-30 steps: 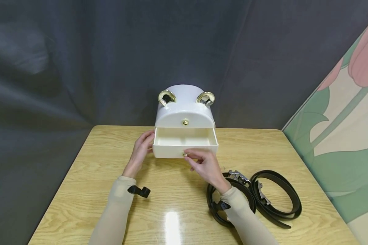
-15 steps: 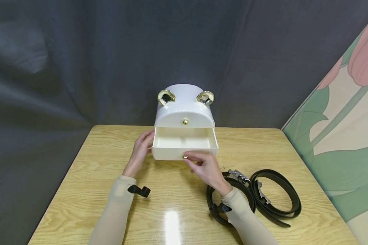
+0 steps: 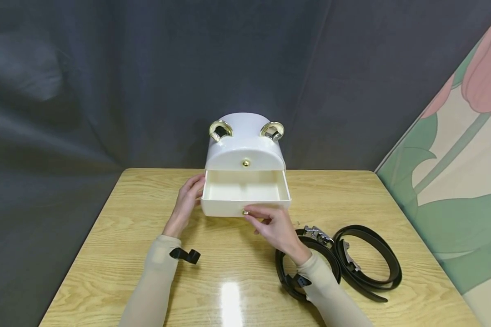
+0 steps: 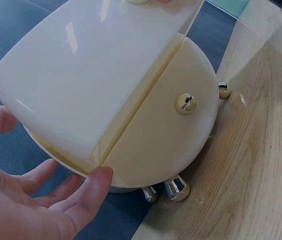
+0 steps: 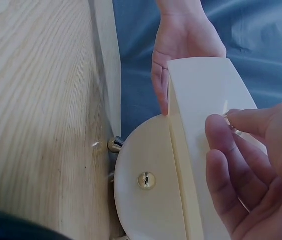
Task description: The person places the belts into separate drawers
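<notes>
A white storage box [image 3: 244, 144] with two gold-rimmed ears stands at the back of the table. Its lower drawer [image 3: 222, 208] is pulled out, and the inside looks bare. My right hand [image 3: 276, 229] pinches the small gold knob [image 3: 245, 212] on the drawer front between thumb and index finger. Against the box's left side rest the fingertips of my left hand [image 3: 186, 204], fingers spread and loosely bent. In the left wrist view the thumb [image 4: 98, 182] touches the box near the drawer's edge. Another gold knob [image 3: 246, 163] sits on the upper front.
Two coiled black belts with metal buckles lie at the right: one coil [image 3: 334, 263] is partly under my right forearm, the other coil [image 3: 386, 252] farther right. A dark curtain [image 3: 155, 81] hangs behind the wooden table [image 3: 118, 227]. A tulip-patterned panel [image 3: 466, 181] borders the right side.
The drawer has slid a little farther out toward me, drawn by my right hand on its knob. My left hand stays at the box's side.
</notes>
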Available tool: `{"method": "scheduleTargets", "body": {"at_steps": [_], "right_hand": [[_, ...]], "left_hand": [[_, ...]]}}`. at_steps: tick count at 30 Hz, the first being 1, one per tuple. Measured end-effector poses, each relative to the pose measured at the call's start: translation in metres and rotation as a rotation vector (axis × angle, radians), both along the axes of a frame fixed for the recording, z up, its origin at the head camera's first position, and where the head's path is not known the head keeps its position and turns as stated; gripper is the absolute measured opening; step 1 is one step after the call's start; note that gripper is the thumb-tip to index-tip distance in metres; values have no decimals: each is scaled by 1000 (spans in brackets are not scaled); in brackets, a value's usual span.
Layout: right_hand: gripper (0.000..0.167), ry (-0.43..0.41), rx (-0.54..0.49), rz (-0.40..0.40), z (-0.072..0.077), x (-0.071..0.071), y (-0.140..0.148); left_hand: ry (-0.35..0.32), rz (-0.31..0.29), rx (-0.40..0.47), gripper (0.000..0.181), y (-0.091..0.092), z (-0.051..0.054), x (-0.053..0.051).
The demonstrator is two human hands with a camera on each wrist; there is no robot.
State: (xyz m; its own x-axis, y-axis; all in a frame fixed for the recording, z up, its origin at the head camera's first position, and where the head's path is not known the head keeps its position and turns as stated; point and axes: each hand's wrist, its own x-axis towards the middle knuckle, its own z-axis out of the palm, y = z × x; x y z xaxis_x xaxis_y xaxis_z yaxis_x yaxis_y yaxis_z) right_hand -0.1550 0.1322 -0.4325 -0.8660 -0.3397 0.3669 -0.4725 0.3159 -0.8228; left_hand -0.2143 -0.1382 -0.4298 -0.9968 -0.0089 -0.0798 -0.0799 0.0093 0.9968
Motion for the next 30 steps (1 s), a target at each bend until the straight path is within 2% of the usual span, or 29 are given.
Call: {"method": "scheduleTargets", "body": {"at_steps": [6, 12, 16, 20, 24, 30], "right_hand": [[31, -8, 38, 23, 1, 4, 8], [36, -45, 134, 4, 5, 11, 29], [34, -59, 185, -33, 4, 14, 49], [29, -34, 238, -115, 1, 13, 72], [31, -36, 286, -182, -3, 14, 93], [37, -39, 375, -192, -9, 17, 120]], "left_hand": [[3, 7, -3, 58, -1, 0, 1], [8, -4, -8, 61, -3, -1, 2], [7, -21, -5, 61, -3, 0, 1], [10, -5, 3, 59, -3, 0, 0], [14, -5, -3, 59, -3, 0, 0], [27, -19, -8, 57, -3, -2, -1]]}}
